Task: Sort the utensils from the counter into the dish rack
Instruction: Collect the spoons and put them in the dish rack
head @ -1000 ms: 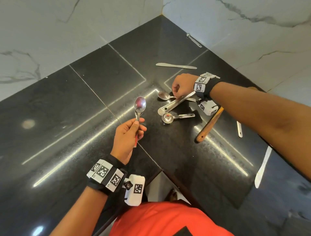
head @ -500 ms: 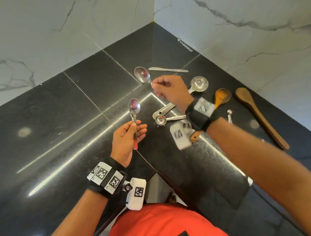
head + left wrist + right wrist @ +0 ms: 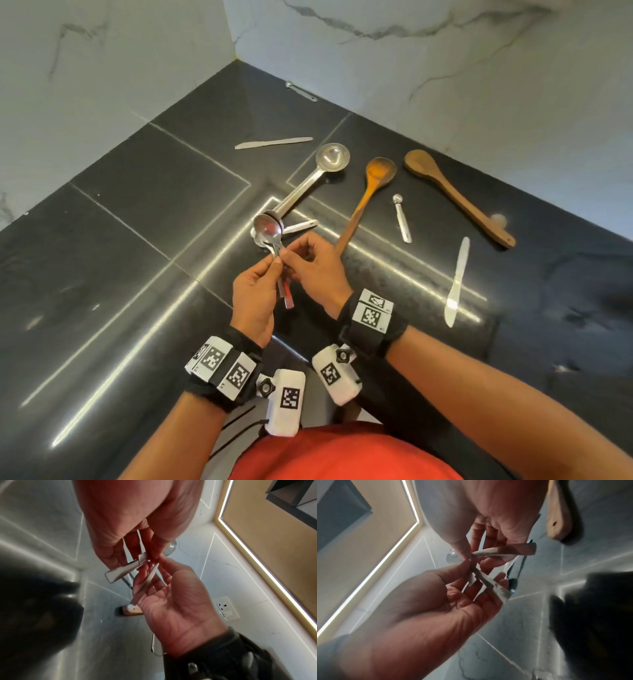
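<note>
Two steel spoons (image 3: 268,230) are held above the black counter (image 3: 120,240) with their bowls nested and their handles crossing. My left hand (image 3: 270,267) pinches the neck of one spoon; its handle (image 3: 491,585) lies across the left fingers. My right hand (image 3: 291,255) pinches the other spoon at the same spot, and its handle (image 3: 149,578) runs along the right fingers. The two sets of fingertips touch where the handles cross. No dish rack is in view.
On the counter beyond my hands lie a long-handled steel scoop (image 3: 318,174), a small measuring spoon (image 3: 401,219), two wooden spoons (image 3: 368,192) (image 3: 455,195), a butter knife (image 3: 274,143) and a pale knife (image 3: 457,284). Marble walls close the corner behind.
My right hand lifted a spoon off the counter and brought it back to the spoon in my left hand. The two bowls now sit together.
</note>
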A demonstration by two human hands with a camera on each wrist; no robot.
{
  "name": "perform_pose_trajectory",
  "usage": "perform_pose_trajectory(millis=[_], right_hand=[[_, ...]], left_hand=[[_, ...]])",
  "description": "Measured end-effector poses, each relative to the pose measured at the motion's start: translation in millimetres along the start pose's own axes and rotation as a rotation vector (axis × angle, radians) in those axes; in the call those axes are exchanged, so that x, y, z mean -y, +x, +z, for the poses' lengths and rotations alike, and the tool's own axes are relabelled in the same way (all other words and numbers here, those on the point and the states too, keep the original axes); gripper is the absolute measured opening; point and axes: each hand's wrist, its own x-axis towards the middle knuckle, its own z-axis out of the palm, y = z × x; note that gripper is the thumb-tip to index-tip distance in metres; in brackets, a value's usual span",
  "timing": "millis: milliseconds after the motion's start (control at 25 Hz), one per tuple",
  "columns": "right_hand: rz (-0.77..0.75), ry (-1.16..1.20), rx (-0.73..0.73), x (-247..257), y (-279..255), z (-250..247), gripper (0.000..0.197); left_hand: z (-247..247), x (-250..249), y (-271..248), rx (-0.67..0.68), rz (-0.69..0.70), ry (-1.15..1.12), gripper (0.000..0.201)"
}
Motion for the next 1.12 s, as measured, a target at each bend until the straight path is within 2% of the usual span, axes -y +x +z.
perform_pose_trajectory(millis=[240, 360, 480, 600, 680, 800, 880, 1000, 1120], right_hand=[[0.182, 0.21, 0.005, -8.0, -41.2, -50.5, 0.006], [0.249, 0.307, -0.001, -10.0, -62.7, -67.2, 0.006], [0.216, 0.274, -0.043, -15.5, -78.3, -82.7, 0.005], [0.157, 0.138, -0.119, -15.2, -92.0, -95.6, 0.011], [0.086, 0.011, -0.15, -9.0, -104.2, -102.1, 0.014], [-0.004, -0.141, -0.171, 2.9, -119.4, -117.5, 0.015], [-0.038, -0.262, -0.158, 6.9, -131.7, -131.4, 0.012], [-0.068, -0.452, -0.104, 4.0, -153.9, -147.9, 0.011], [-0.112, -0.599, -0.097, 6.7, -177.9, -159.7, 0.013]], left_hand=[[30.8, 31.1, -29.6, 0.111, -0.017, 0.111, 0.029], [35.4, 41.4, -37.2, 0.195, 0.084, 0.308, 0.026], [40.0, 43.4, -44.2, 0.343, 0.144, 0.46, 0.021], [39.8, 39.7, -43.4, 0.502, 0.172, 0.574, 0.019], [41.7, 38.1, -45.5, 0.545, 0.103, 0.565, 0.017], [43.6, 37.5, -48.6, 0.532, -0.069, 0.395, 0.031], [45.7, 32.6, -48.4, 0.592, -0.143, 0.254, 0.045], [53.7, 29.6, -56.0, 0.777, -0.116, 0.299, 0.041], [69.1, 41.7, -68.0, 0.856, 0.013, 0.407, 0.024]])
